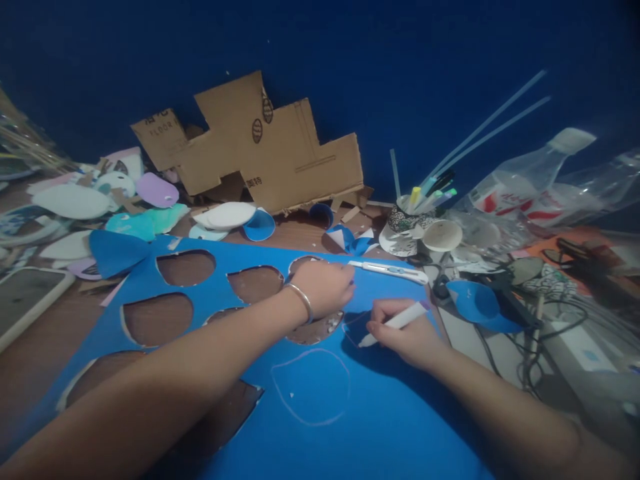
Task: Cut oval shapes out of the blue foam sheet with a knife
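Note:
My right hand is closed round a white marker with a purple end. Its tip points down at the large blue sheet, where a dark line shows beside it. My left hand, with a bangle at the wrist, rests on the sheet with its fingers curled; whatever lies under them is hidden. Several leaf-shaped holes are cut through the sheet, and brown tabletop shows through. Below my hands, a pale drawn outline of the same shape is on the sheet. A white utility knife lies just beyond my hands.
Cut cardboard leans on the blue wall. Foam scraps are heaped at the left near a phone-like device. A pen cup, plastic bottles and cables crowd the right. Blue offcuts lie behind the sheet.

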`<state>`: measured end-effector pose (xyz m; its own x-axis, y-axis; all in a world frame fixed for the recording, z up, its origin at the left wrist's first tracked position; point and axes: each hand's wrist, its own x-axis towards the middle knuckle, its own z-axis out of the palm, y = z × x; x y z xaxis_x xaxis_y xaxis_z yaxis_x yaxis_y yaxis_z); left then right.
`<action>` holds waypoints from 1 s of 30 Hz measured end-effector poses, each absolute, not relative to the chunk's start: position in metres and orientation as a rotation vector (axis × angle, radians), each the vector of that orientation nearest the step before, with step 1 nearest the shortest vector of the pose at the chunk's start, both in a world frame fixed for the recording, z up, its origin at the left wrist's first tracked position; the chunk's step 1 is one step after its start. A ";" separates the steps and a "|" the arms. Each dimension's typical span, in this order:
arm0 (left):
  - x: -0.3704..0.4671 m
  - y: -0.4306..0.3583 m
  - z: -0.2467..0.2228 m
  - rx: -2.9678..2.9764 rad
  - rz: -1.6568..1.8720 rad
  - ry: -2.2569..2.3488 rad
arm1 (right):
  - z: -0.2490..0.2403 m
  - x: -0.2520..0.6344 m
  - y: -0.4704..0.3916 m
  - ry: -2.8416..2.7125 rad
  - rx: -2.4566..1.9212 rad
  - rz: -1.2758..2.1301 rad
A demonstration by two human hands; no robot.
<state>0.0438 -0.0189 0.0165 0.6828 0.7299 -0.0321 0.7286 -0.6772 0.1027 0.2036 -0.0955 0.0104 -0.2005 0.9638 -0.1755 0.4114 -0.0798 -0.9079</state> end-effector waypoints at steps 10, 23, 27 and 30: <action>0.043 -0.018 0.016 2.808 0.034 1.199 | 0.007 0.204 -0.095 -1.614 -1.456 1.243; 0.043 -0.018 0.014 2.812 0.050 1.200 | 0.008 0.205 -0.096 -1.583 -1.480 1.285; 0.043 -0.018 0.014 2.810 0.046 1.201 | 0.008 0.203 -0.096 -1.613 -1.505 1.262; 0.043 -0.018 0.013 2.808 0.038 1.204 | 0.009 0.203 -0.095 -1.633 -1.514 1.271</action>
<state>0.0434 -0.0179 0.0132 0.6896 0.7241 -0.0115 0.7219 -0.6862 0.0890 0.2031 -0.0952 0.0088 -0.1971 0.9618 -0.1902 0.4208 -0.0922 -0.9025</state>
